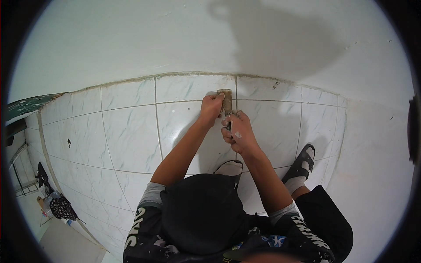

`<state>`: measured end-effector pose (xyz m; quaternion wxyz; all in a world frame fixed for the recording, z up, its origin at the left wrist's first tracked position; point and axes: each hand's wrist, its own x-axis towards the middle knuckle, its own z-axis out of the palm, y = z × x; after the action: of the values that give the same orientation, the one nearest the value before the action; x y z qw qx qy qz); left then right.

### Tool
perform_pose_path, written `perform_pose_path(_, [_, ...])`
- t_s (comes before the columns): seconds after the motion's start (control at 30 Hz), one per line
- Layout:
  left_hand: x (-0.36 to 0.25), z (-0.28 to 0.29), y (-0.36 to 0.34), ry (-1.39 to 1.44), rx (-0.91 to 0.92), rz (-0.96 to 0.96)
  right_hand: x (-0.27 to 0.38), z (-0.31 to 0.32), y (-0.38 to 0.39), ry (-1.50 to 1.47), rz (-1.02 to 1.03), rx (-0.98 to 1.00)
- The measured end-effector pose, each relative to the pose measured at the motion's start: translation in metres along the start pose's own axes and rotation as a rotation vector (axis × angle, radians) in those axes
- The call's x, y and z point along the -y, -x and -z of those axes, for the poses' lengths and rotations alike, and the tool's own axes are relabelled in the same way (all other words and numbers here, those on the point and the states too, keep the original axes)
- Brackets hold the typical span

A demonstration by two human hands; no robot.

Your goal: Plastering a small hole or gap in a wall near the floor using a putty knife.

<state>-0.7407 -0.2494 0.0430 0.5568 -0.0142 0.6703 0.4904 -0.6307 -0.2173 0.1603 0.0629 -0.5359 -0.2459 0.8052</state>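
A putty knife with a broad blade, coated in a brownish crust, is held between my two hands over the tiled floor. My right hand, spotted with white paint or plaster, is closed round its handle, which is mostly hidden by the fingers. My left hand pinches the blade from its left side, the thumb lying on the blade's face and the other fingers curled. The blade's wide end points toward the wall; whether it touches the floor I cannot tell.
White marbled floor tiles meet a pale wall along a rough, dirty joint. My sandalled right foot stands at the right, the other foot below my hands. A dark patterned bag and other items are at the far left.
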Motion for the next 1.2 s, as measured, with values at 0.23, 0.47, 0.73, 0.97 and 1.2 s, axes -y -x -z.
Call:
perform_pose_path(0.23, [-0.007, -0.001, -0.009, 0.005, -0.062, -0.125, 0.001, -0.01, -0.012, -0.059, 0.037, 0.018])
perform_pose_path(0.47, [0.004, 0.003, -0.002, -0.032, -0.077, -0.091, 0.0, -0.003, -0.006, -0.027, -0.022, -0.007])
perform_pose_path(0.73, [-0.003, 0.003, -0.007, -0.015, -0.054, -0.151, -0.005, -0.007, -0.012, -0.047, 0.023, 0.023])
perform_pose_path(0.97, [0.002, 0.008, -0.003, -0.078, -0.044, -0.103, 0.0, -0.005, -0.007, -0.09, -0.001, 0.056])
perform_pose_path(1.2, [-0.006, 0.005, -0.007, 0.055, -0.051, -0.188, 0.002, -0.019, -0.011, -0.023, 0.018, 0.028])
